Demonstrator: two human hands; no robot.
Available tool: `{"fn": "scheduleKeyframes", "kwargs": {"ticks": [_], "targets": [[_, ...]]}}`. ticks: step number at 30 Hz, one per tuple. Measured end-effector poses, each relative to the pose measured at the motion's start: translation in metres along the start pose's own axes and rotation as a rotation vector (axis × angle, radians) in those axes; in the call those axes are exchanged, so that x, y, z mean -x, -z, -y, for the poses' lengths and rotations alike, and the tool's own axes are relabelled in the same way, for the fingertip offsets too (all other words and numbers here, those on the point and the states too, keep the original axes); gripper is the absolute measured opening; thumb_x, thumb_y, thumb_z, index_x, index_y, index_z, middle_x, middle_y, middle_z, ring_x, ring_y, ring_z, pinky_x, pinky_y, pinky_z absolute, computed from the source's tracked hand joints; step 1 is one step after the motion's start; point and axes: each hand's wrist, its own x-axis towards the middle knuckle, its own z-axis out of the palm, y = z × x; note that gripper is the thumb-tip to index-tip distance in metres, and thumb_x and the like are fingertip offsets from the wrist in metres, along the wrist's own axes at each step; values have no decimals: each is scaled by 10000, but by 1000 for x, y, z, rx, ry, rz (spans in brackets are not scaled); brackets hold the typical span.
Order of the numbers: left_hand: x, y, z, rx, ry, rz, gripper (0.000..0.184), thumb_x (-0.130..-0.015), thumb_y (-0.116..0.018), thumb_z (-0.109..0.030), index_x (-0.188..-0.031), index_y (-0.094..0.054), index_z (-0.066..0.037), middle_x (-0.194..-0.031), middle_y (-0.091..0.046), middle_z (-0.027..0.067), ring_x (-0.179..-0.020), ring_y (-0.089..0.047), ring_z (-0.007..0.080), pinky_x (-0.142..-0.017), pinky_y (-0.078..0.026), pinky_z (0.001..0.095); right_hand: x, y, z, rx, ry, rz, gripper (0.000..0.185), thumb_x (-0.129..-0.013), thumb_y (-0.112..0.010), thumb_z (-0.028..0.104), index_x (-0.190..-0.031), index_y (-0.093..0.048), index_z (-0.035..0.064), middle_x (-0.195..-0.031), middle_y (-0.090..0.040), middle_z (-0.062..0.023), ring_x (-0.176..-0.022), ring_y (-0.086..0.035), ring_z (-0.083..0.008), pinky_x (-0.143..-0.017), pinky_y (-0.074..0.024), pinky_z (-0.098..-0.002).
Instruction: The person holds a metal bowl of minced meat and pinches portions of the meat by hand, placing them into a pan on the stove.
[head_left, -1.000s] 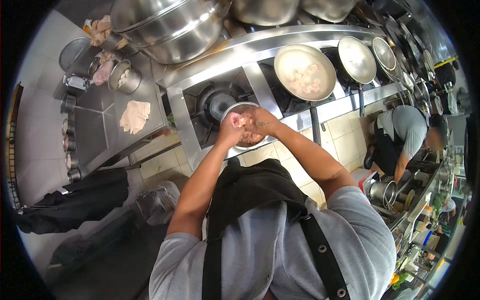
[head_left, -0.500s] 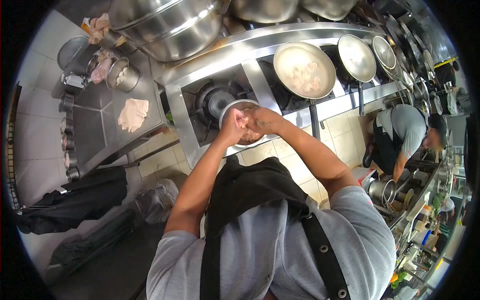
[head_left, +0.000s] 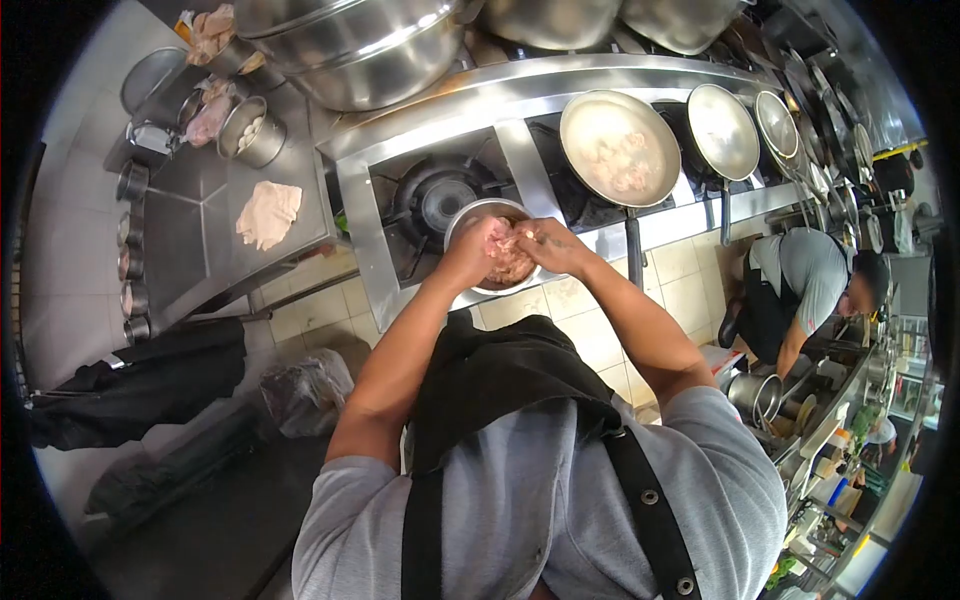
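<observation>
Both my hands are over a round metal pot that holds pinkish, raw-looking meat. My left hand is closed on a pink piece of the meat at the pot's left side. From the right, my right hand reaches over the rim with its fingers curled in a pinch, a small pale piece showing at the tips. A narrow gap separates the two hands. The pot stands at the front of the stove, beside a black burner.
A pan with meat pieces in pale liquid sits right of the pot, its handle sticking out toward me. Another pan is beyond it. A flat pale slab lies on the left steel counter. A co-worker bends at the right.
My hands have moved apart, the right one shifting right, so more of the meat in the pot shows. The whole view has shifted slightly.
</observation>
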Motion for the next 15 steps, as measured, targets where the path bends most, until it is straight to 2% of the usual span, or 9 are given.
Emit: {"fn": "scheduleKeyframes", "kwargs": {"ticks": [3, 7, 10, 13, 15], "targets": [[-2, 6, -12, -120, -35, 42, 300, -682, -598, 76, -960, -544, -23, -910, -559, 151, -855, -569, 315, -739, -457, 378, 4, 6, 6, 22, -17, -7, 260, -855, -519, 243, -874, -617, 3, -839, -624, -228, -800, -592, -391, -727, -462, -398], [-2, 7, -21, -129, -3, 26, 308, -675, -607, 61, -966, -562, -31, -894, -555, 164, -837, -550, 349, -721, -441, 406, 7, 13, 18, 104, -3, -32, 247, -840, -535, 231, -876, -620, 2, -813, -616, -237, -785, -582, -415, -715, -466, -406], [-3, 7, -25, -171, -8, 41, 220, -717, -580, -1, -929, -572, -61, -864, -594, 170, -905, -524, 381, -758, -426, 446, 8, 18, 25, 234, 38, -49, 242, -832, -540, 226, -867, -624, 1, -810, -614, -241, -783, -576, -423, -717, -467, -408], [-2, 7, -23, -247, 16, 63, 258, -727, -584, 6, -973, -574, -69, -958, -593, 179, -964, -527, 364, -786, -423, 446, 8, 20, 37, 185, 4, -99, 245, -823, -547, 227, -870, -630, 2, -797, -613, -236, -770, -581, -417, -707, -469, -409], [0, 8, -26, -204, 182, 89, 355, -723, -604, 11, -1065, -569, -76, -1095, -575, 178, -1077, -517, 338, -880, -422, 433, 9, 32, 53, 170, 0, -84, 253, -820, -548, 231, -878, -631, 0, -795, -613, -236, -763, -586, -412, -698, -469, -407]]}}
